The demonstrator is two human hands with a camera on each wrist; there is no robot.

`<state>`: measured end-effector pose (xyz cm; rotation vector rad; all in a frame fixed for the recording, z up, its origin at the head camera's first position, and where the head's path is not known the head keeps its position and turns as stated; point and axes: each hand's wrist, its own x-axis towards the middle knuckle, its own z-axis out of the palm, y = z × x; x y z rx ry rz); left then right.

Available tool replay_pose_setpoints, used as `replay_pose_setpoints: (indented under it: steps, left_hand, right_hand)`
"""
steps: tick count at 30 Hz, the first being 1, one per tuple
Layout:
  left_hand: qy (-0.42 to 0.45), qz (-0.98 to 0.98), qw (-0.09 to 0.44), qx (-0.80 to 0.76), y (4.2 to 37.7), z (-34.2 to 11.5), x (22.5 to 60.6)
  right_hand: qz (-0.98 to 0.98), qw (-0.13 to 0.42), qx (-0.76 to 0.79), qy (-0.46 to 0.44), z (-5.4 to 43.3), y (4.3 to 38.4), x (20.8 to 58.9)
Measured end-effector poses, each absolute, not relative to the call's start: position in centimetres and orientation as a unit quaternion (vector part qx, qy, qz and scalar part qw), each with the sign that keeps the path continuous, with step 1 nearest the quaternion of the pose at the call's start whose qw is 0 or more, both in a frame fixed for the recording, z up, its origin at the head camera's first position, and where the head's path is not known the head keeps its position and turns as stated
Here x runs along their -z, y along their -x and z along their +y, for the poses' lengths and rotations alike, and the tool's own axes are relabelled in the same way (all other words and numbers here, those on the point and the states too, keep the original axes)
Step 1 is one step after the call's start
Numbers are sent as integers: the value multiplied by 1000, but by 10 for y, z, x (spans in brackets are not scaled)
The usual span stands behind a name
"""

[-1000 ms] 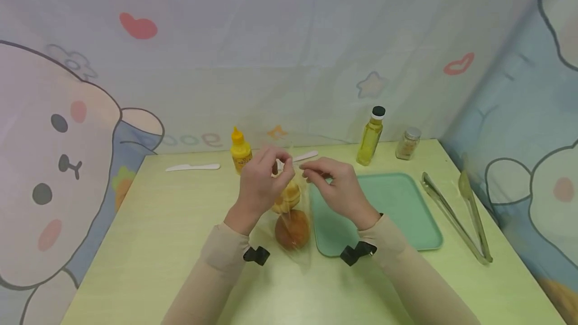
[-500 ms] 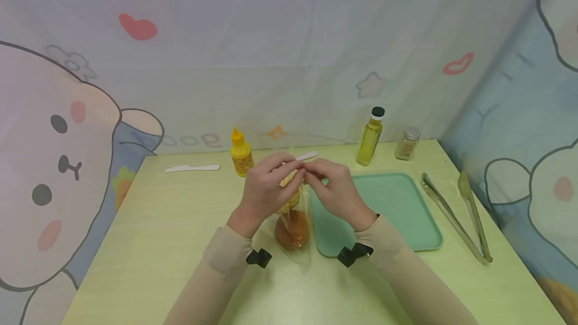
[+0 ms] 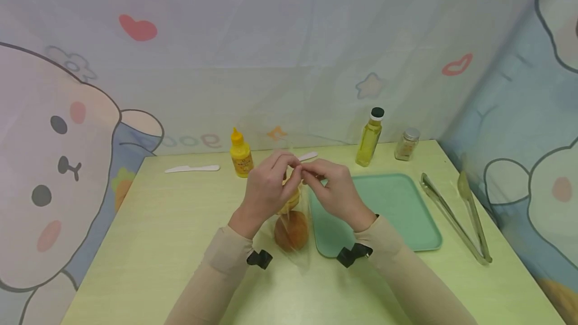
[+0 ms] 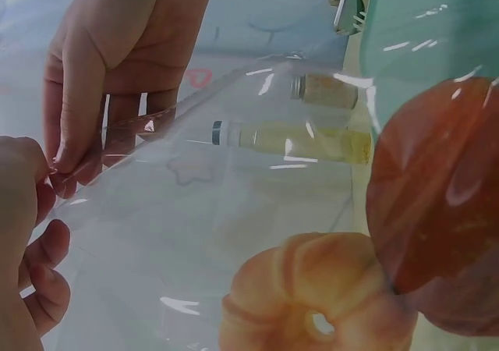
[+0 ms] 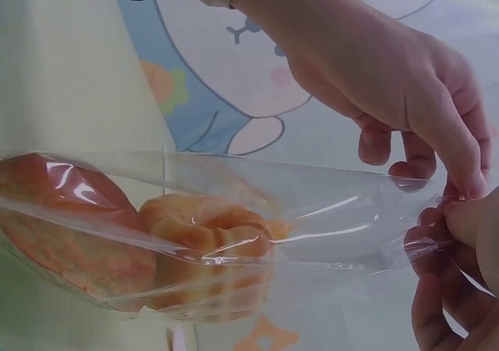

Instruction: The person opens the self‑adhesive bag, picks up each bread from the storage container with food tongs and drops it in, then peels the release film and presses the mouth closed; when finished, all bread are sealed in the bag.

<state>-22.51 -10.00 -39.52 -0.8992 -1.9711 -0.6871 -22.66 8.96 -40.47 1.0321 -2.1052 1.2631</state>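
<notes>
A clear plastic bag (image 5: 335,218) holds a round brown bun (image 3: 291,232) and, above it, a paler ring-shaped bread (image 4: 284,277) with a fluted surface. My left hand (image 3: 268,184) pinches the bag's upper edge between thumb and fingers. Right beside it, my right hand (image 3: 336,189) pinches the same edge, and the fingertips of both hands meet. In the right wrist view the plastic narrows towards the pinched spot. From the head view, the left hand covers part of the ring-shaped bread.
To the right of the bag lies a green tray (image 3: 397,209), with metal tongs (image 3: 456,219) beyond it. Along the back stand a yellow squeeze bottle (image 3: 241,157), an oil bottle (image 3: 370,139) and a small jar (image 3: 407,144). White plastic knives (image 3: 193,168) lie near the back edge.
A second ago the hands were apart over the bag. Both fingertips came together at its upper edge by half a second ago, and they have barely moved since.
</notes>
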Motion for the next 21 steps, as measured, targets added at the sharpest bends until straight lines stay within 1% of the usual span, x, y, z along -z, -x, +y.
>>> replay_pose_setpoints:
  steps: [11, 21]
  left_hand:
    - [344, -776, 393, 354, 225, -105, 401]
    - [281, -747, 345, 495, 224, -116, 400]
  right_hand:
    - [-770, 220, -473, -366, 90, 225, 404]
    - [-784, 207, -482, -331, 94, 226, 403]
